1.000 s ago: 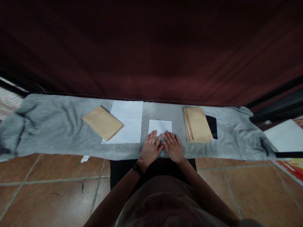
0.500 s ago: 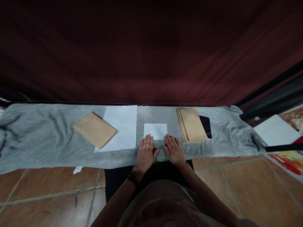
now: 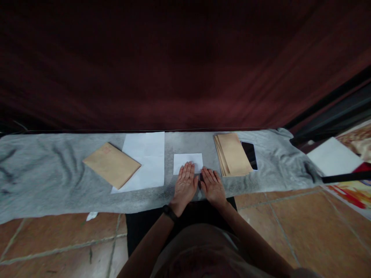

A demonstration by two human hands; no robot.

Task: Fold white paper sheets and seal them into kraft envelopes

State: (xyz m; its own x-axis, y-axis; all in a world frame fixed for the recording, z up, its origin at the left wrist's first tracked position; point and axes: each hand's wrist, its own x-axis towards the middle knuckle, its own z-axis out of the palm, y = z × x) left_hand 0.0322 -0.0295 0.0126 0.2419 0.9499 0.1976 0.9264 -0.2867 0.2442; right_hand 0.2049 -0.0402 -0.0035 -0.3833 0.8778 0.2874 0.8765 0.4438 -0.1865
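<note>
- where's the small white paper (image 3: 185,159)?
- on the gray cloth-covered surface (image 3: 189,142), between the large white sheet (image 3: 150,158) and the stack of brown envelopes (image 3: 236,154).
- and each grip?
- both released, palms down. the left hand (image 3: 185,184) has its fingers over the paper's near edge; the right hand (image 3: 213,188) is at its near right corner, whether touching i can't tell.

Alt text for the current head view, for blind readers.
Left hand rests on a small white paper, right hand at its corner, on gray cloth. Brown envelopes flank them: at left over a larger white sheet, at right beside a phone.
</note>
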